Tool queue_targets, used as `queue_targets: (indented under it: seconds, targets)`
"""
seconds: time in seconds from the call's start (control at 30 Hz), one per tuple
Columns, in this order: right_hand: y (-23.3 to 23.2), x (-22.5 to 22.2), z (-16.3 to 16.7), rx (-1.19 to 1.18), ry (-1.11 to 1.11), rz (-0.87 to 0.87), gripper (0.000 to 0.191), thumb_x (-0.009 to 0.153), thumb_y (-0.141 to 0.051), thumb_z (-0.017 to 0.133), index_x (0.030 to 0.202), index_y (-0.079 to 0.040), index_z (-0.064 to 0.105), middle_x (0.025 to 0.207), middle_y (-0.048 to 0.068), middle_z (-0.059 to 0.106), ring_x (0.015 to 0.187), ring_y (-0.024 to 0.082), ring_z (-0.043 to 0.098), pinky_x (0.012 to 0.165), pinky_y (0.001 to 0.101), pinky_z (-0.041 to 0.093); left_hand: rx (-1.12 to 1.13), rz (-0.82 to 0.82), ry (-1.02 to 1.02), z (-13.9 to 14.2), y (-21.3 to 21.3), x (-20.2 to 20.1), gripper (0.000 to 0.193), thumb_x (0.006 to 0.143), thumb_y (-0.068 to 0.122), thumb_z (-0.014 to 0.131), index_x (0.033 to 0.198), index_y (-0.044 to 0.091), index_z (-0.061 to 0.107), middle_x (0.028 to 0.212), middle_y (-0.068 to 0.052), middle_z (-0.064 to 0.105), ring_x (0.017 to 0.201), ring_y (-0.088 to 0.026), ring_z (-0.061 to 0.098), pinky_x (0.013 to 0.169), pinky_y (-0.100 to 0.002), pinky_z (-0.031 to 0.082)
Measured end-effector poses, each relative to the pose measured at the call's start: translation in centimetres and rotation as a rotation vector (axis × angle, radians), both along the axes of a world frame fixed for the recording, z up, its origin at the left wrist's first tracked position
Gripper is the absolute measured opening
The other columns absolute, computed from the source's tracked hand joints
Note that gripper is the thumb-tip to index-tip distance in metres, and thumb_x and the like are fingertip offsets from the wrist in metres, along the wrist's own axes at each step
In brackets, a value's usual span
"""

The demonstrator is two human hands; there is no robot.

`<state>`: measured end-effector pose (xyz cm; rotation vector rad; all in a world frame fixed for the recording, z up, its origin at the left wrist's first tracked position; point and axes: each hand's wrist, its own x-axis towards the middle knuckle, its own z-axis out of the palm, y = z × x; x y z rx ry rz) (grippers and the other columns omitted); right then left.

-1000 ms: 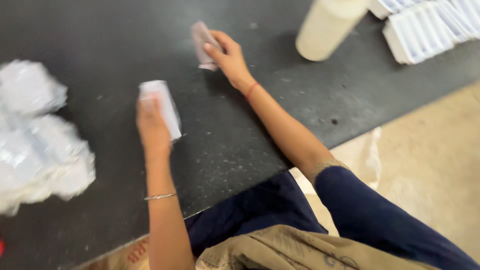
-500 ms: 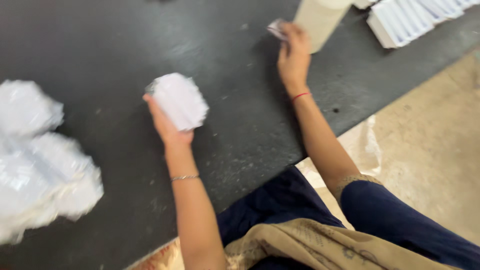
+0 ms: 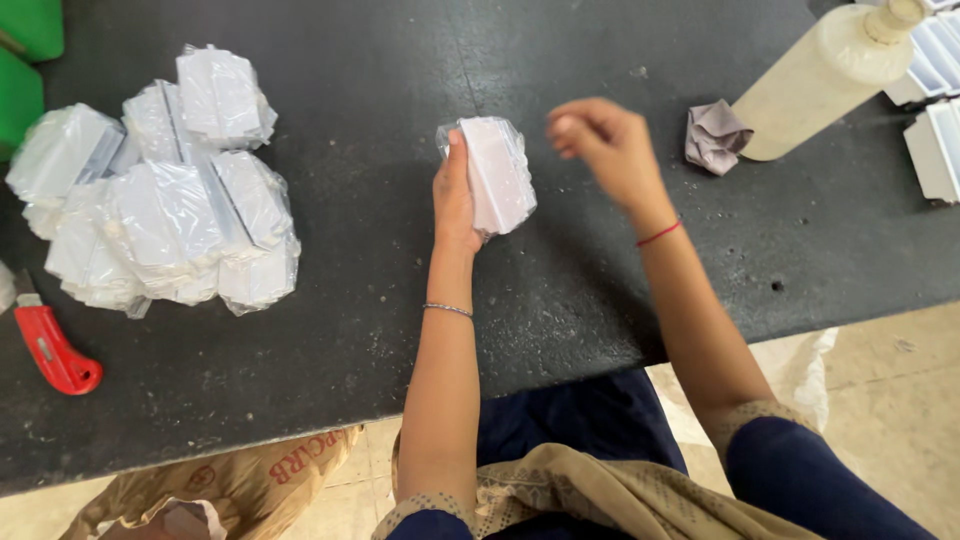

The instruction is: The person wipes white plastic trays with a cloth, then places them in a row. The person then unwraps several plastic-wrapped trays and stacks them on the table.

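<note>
Two hands are at work over the dark speckled surface. Your left hand grips a small white block wrapped in clear plastic film, thumb along its near edge, holding it upright just above the surface. Your right hand hovers just beside the packet, fingers loosely curled and holding nothing; it is blurred, so the fingertips are not clear.

Judgement: keep the left grip on the block's edges, not the loose film, so the wrap does not slip or tear. Bring the right fingers onto the open film end squarely.

Noted nearby: a heap of similar film-wrapped white packets well to your left, a red-handled cutter near the surface edge, a crumpled grey-mauve cloth touching a cream plastic bottle lying tilted.
</note>
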<state>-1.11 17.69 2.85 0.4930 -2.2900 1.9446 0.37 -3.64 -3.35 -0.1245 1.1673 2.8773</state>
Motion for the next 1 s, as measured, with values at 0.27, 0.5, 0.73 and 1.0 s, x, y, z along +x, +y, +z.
queue_targets:
  seconds: [0.27, 0.5, 0.73, 1.0]
  targets:
    - [-5.2, 2.8, -0.2, -0.034, -0.133, 0.066, 0.033, 0.091, -0.012, 0.077, 0.12, 0.0, 0.068, 0.11, 0.005, 0.074, 0.1, 0.012, 0.069, 0.089, 0.0286, 0.057, 0.128, 0.117, 0.091, -1.5, -0.3, -1.3, 0.063, 0.1, 0.049, 0.059, 0.14, 0.001, 0.051, 0.136, -0.014, 0.06, 0.126, -0.027, 0.059, 0.107, -0.042, 0.049]
    - [-3.2, 3.0, 1.4, 0.345, 0.315, -0.234, 0.032, 0.088, -0.007, 0.082, 0.118, -0.005, 0.073, 0.114, 0.009, 0.074, 0.104, 0.021, 0.072, 0.091, 0.033, 0.056, -0.522, 0.324, 0.364, 2.0, -0.8, 0.1, 0.052, 0.103, 0.034, 0.066, 0.145, 0.009, 0.05, 0.149, -0.007, 0.052, 0.141, -0.022, 0.047, 0.119, -0.04, 0.039]
    - [-2.9, 2.6, 1.3, 0.322, 0.229, -0.116, 0.022, 0.089, -0.003, 0.077, 0.111, -0.006, 0.074, 0.117, 0.009, 0.075, 0.107, 0.023, 0.073, 0.092, 0.0344, 0.056, -1.134, 0.306, 0.548, 4.6, -0.2, 2.0, 0.027, 0.092, 0.019, 0.078, 0.119, 0.014, 0.075, 0.125, -0.003, 0.073, 0.121, -0.023, 0.065, 0.107, -0.037, 0.05]
    - [-1.7, 2.5, 1.3, 0.366, 0.452, -0.135, 0.032, 0.087, 0.006, 0.07, 0.117, -0.003, 0.073, 0.127, 0.014, 0.069, 0.12, 0.031, 0.067, 0.104, 0.0385, 0.052, -1.225, 0.361, 0.491, 5.4, 1.3, 3.1, 0.024, 0.089, 0.015, 0.078, 0.114, 0.015, 0.077, 0.106, -0.002, 0.07, 0.1, -0.023, 0.065, 0.091, -0.036, 0.053]
